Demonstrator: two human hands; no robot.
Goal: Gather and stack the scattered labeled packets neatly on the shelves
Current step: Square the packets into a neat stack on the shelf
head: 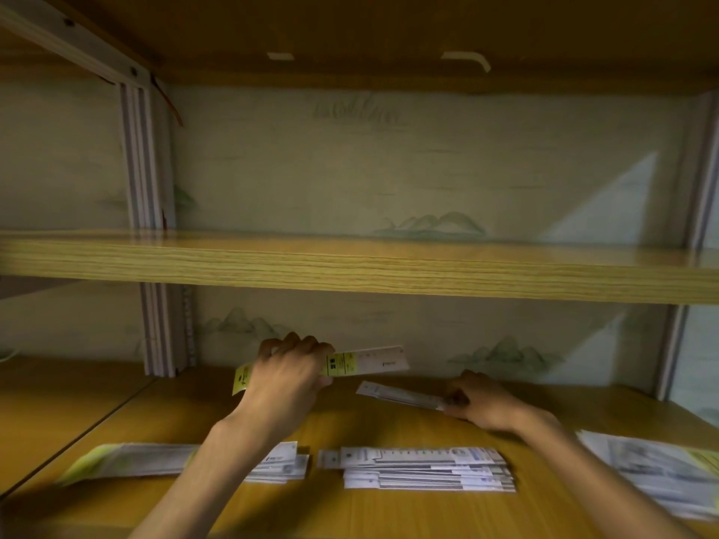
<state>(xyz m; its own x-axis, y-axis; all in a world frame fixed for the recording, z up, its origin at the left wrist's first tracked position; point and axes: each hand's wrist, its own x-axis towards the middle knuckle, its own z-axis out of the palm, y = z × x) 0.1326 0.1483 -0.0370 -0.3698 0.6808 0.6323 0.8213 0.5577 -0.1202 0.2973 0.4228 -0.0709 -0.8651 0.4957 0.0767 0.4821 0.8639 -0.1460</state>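
Nearby, packet stacks point(426, 468) flank both forearms.

Left hand point(286, 377): gripping a yellow-ended packet point(362, 361), lifted above the lower shelf point(350, 511).
Right hand point(476, 402): pinching a white packet point(400, 394) lying on the lower shelf.
Middle stack point(424, 468): sitting at the lower shelf's front.
Left stack point(155, 461): lying under the left forearm.
Right stack point(653, 468): blurring at the lower shelf's right edge.

We count three stacks of packets on the lower shelf point(389, 511): a left stack point(155, 461), a middle stack point(424, 468) to its right and a right stack point(653, 468) beyond. Two single packets are held, a yellow-labelled packet point(362, 361) and a white packet point(400, 394). Two hands; two shelf boards in view.
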